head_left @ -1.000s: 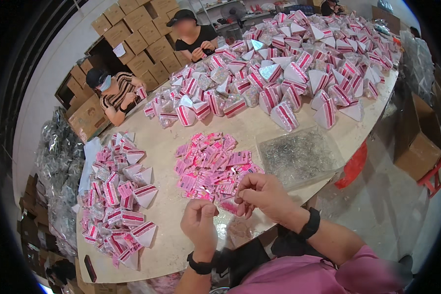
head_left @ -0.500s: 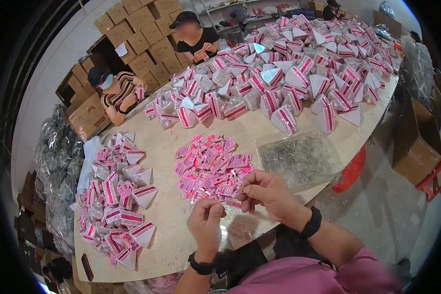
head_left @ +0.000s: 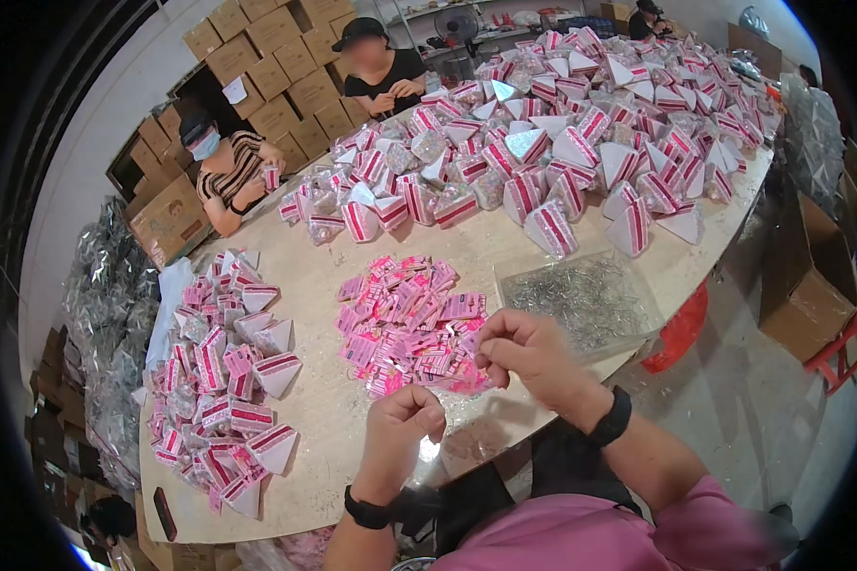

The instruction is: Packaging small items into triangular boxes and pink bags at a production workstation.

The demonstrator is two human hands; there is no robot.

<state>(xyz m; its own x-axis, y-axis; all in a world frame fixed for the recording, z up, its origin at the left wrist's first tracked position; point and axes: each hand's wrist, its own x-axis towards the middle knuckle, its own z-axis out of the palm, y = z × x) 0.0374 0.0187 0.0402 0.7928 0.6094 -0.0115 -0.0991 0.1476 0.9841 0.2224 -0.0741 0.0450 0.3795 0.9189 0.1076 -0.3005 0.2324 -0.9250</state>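
Note:
My left hand [head_left: 400,438] hovers above the near table edge, its thumb and fingers pinched together. My right hand [head_left: 533,360] is also closed in a pinch, slightly higher and farther right, between the pink cards and the clear tray. Whatever either pinch holds is too small to make out. Just beyond both hands lies a heap of small pink printed cards [head_left: 414,328]. The shallow clear tray [head_left: 611,348], right of the heap, holds many thin silvery metal pieces, which look like pins. A dark band circles each of my wrists.
Wedge-shaped packs with pink stripes [head_left: 278,373] are piled at the left; a larger pile [head_left: 552,231] covers the far side. Two people [head_left: 221,171] work across the table [head_left: 338,447], a third farther back. A dark flat object [head_left: 165,515] lies near left. An opened carton [head_left: 809,285] stands right.
My hands have moved apart: the left slightly down, the right up and to the right. Both stay pinched. Across the table, the masked person's head has lifted slightly.

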